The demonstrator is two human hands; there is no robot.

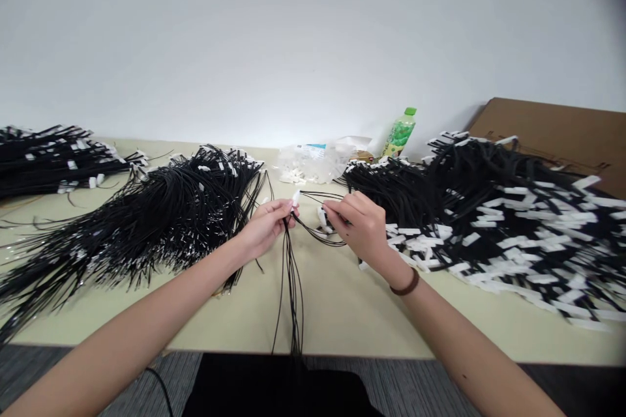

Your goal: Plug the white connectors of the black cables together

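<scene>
Near the middle of the table, my left hand (267,228) pinches a small white connector (296,197) between thumb and fingers. Several thin black wires (292,280) hang down from beneath this hand over the table's front edge. More black wires (313,232) loop across to my right hand (360,225), which is closed with thumb and forefinger pressed together around a black wire. Exactly how many wires those fingers hold is hidden. Just beyond the right fingertips lie white connectors (323,218).
A large heap of black wires (180,202) lies left, with another bundle (39,159) further left. Wires with white connectors (528,228) pile up on the right. Behind are a clear bag of white pieces (306,166), a green-capped bottle (400,133) and a cardboard box (552,137).
</scene>
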